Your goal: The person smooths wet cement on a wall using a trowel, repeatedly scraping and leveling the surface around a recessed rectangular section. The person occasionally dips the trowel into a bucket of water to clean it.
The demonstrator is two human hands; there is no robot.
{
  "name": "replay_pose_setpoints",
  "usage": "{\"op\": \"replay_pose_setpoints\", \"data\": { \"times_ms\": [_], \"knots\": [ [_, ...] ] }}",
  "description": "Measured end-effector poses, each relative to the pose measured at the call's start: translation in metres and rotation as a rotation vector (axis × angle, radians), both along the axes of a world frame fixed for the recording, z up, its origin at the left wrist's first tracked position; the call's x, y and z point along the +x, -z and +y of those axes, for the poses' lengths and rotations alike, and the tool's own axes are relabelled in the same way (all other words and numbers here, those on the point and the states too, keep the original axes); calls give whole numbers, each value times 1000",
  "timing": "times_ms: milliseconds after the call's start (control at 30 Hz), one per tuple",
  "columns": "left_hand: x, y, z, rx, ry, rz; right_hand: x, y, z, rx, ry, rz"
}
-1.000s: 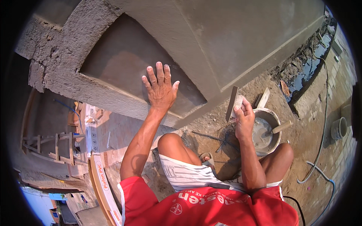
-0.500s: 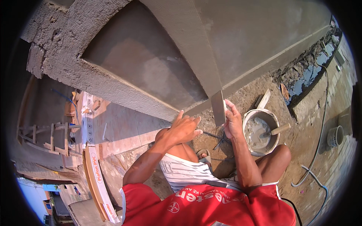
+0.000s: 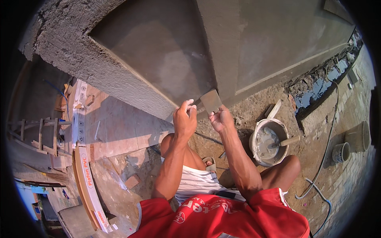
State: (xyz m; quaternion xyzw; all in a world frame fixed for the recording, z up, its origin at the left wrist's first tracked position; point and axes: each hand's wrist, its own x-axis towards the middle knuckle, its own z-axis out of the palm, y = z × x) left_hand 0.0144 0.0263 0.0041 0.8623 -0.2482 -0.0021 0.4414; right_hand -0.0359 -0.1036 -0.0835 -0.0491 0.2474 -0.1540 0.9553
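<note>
My right hand [image 3: 222,120] is closed on the lower edge of a flat, grey rectangular scraper [image 3: 210,100]. The blade is raised by the bottom corner of the recessed wall panel [image 3: 158,51]; I cannot tell whether it touches. Just to its left, my left hand [image 3: 185,121] is lifted near the panel's lower edge, fingers loosely bent and nothing visible in them. Smooth grey plaster covers the wall [image 3: 274,43] on the right. By my right knee stands a bucket [image 3: 254,147] of wet grey mix [image 3: 266,142], with a wooden-handled tool [image 3: 289,141] resting in it.
Wood pieces [image 3: 274,109] lie behind the bucket. Two more buckets [image 3: 340,152] and a hose [image 3: 328,158] are at the right. A broken trench [image 3: 317,91] runs along the wall base. Long boxes [image 3: 89,178] and a wooden frame [image 3: 43,135] are on the left.
My right hand has moved left with the scraper, turning its broad face into view. The left hand has risen slightly, its fingers more bent. The view has shifted a little.
</note>
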Motion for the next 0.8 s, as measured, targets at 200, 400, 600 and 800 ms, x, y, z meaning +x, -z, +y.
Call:
{"op": "replay_pose_setpoints", "data": {
  "times_ms": [200,400,600,800],
  "knots": [
    [3,2,1,-106,-95,31,8,-27,1,61,64,-14],
    [7,4,0,-175,-119,28,18,-59,0,96,98,81],
    [10,4,2,-152,-140,18,8,-86,-1,5,99,4],
    [11,5,7,-136,-149,24,-24,-75,5,-204,38,-134]
  ]
}}
